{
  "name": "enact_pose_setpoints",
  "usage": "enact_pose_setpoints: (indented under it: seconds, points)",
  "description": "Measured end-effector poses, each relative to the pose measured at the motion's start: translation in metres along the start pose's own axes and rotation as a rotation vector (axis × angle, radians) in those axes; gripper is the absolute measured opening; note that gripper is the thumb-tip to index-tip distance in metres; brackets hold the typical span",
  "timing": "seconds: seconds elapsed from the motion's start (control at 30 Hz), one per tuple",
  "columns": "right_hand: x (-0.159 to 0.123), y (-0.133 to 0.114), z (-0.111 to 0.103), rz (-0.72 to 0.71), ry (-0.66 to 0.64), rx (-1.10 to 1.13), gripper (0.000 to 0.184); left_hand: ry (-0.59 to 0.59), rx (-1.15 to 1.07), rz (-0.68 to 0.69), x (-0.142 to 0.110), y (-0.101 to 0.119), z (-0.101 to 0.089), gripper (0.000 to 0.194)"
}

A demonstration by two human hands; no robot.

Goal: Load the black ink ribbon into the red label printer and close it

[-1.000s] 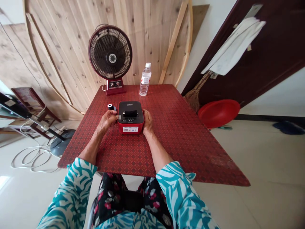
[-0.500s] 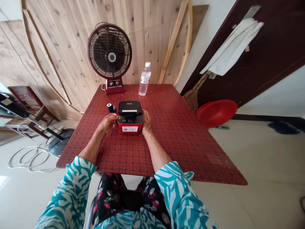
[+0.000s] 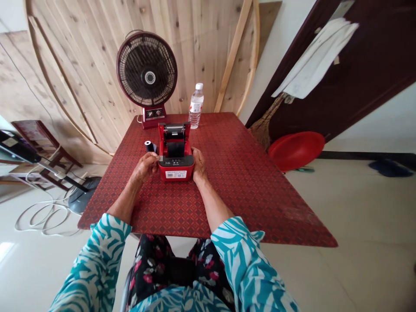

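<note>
A small red and black thermal printer [image 3: 190,170] sits on the table with its lid [image 3: 174,131] raised, baring the dark inside. A white label covers part of its front. My left hand [image 3: 144,168] is at the printer's left front corner, its fingers closed on a small silver tab there. Along the right side lies my right hand [image 3: 199,165], gripping the body; its fingertips are partly hidden. Just beyond my left hand stands a paper roll [image 3: 148,146], black outside with a white core end.
The patterned red tabletop [image 3: 227,190] narrows toward the back. A fan [image 3: 147,78] and a water bottle [image 3: 195,107] stand at its far edge. On the right floor is a red basin [image 3: 297,151]; loose white cable [image 3: 48,216] lies left.
The printer's lid has swung up and back from closed to open. Both hands remain at its sides in nearly the same place.
</note>
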State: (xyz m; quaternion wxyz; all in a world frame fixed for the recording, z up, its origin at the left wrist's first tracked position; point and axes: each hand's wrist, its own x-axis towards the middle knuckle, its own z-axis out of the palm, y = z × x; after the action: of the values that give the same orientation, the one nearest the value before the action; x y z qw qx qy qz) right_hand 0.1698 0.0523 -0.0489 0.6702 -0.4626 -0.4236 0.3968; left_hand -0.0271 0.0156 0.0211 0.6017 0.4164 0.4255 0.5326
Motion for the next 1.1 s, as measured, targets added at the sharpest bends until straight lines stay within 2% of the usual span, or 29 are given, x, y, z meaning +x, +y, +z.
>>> enact_pose_setpoints:
  seconds: [0.07, 0.13, 0.23, 0.3, 0.37, 0.5, 0.57, 0.7, 0.77, 0.87, 1.0, 1.1]
  points:
    - [0.000, 0.001, 0.000, -0.008, -0.007, 0.008, 0.053, 0.026, 0.028, 0.085, 0.003, 0.001, -0.003, 0.024]
    - [0.000, 0.002, 0.001, -0.014, -0.011, 0.011, 0.054, 0.108, 0.082, 0.215, 0.007, 0.001, -0.005, 0.023]
    - [0.002, 0.002, 0.002, -0.009, -0.001, 0.000, 0.053, 0.174, 0.228, 0.347, 0.019, 0.007, -0.004, 0.023]
    - [0.003, 0.001, 0.002, -0.003, 0.007, -0.018, 0.051, 0.111, 0.368, 0.396, 0.029, 0.017, 0.001, 0.023]
    - [0.004, 0.000, 0.002, -0.007, 0.010, -0.031, 0.050, -0.005, 0.543, 0.436, 0.041, 0.029, 0.009, 0.018]
    - [0.004, 0.001, 0.002, -0.021, 0.004, -0.025, 0.046, -0.276, 0.869, 0.416, 0.066, 0.048, 0.027, 0.004]
    - [0.005, 0.003, 0.002, -0.018, 0.003, -0.006, 0.044, -0.382, 1.042, 0.405, 0.077, 0.051, 0.034, 0.009]
    - [0.006, 0.007, 0.002, 0.002, 0.007, 0.012, 0.042, -0.539, 1.561, 0.329, 0.092, 0.049, 0.046, 0.015]
    - [0.007, 0.008, 0.002, 0.009, 0.004, 0.020, 0.042, -0.617, 1.745, 0.278, 0.095, 0.049, 0.051, 0.027]
    - [0.007, 0.009, 0.003, 0.015, 0.010, 0.030, 0.042, -0.689, 1.834, 0.215, 0.095, 0.052, 0.057, 0.039]
    - [0.006, 0.005, 0.003, 0.010, 0.011, 0.020, 0.042, -0.687, 1.897, 0.113, 0.095, 0.054, 0.058, 0.028]
    - [0.005, 0.002, 0.003, 0.007, 0.003, 0.004, 0.043, -0.704, 1.792, 0.180, 0.096, 0.054, 0.054, 0.029]
